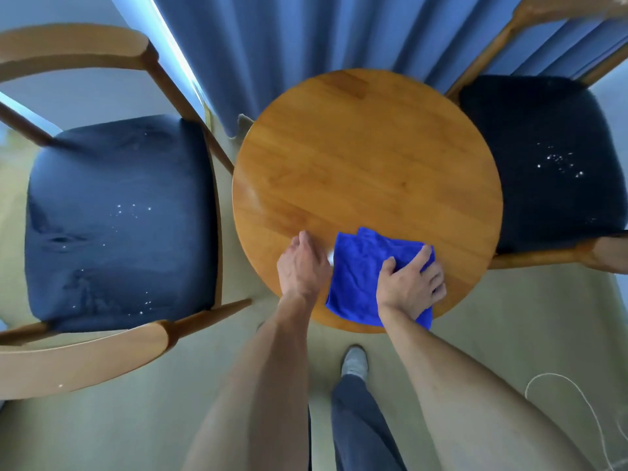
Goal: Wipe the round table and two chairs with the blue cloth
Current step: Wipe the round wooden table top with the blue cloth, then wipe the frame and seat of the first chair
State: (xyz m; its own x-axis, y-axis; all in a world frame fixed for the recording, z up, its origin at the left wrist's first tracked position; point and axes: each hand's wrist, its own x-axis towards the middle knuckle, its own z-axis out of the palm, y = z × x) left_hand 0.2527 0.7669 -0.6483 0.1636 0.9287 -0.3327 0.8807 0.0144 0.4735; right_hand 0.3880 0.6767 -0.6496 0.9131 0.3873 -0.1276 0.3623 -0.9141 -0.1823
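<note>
My right hand (pixel 409 287) lies on the bright blue, nappy microfibre cloth (pixel 356 277), palm down, with the fingers spread and only slightly bent, so it is pressing rather than pinching. I judge the flat press is meant to spread load over the fabric so that it drags evenly across the wood. The cloth sits crumpled under and to the left of this hand, on the near edge of the round, honey-coloured wooden worktop (pixel 367 171), with one corner hanging slightly over the rim below my wrist.

My left hand (pixel 302 263) rests just left of the cloth on bare wood, with its fingers loosely curled under. I cannot tell whether the fingertips catch the cloth's edge; it seems to hold nothing. It is probably there to steady me.

The worktop is made of jointed planks with visible grain and a smooth satin finish. The surface beyond my hands looks dry and unmarked.

Far left of my left hand stands a wooden armchair with a navy padded seat (pixel 119 222). The seat is soft-looking and dimpled, with pale specks scattered on it. Right of my right hand is a second wooden chair with a darker, coarser-looking seat (pixel 543 158), also flecked with white crumbs. Both seats appear not yet wiped, in my judgement.

Pleated blue curtains (pixel 289 45) hang beyond the worktop.
</note>
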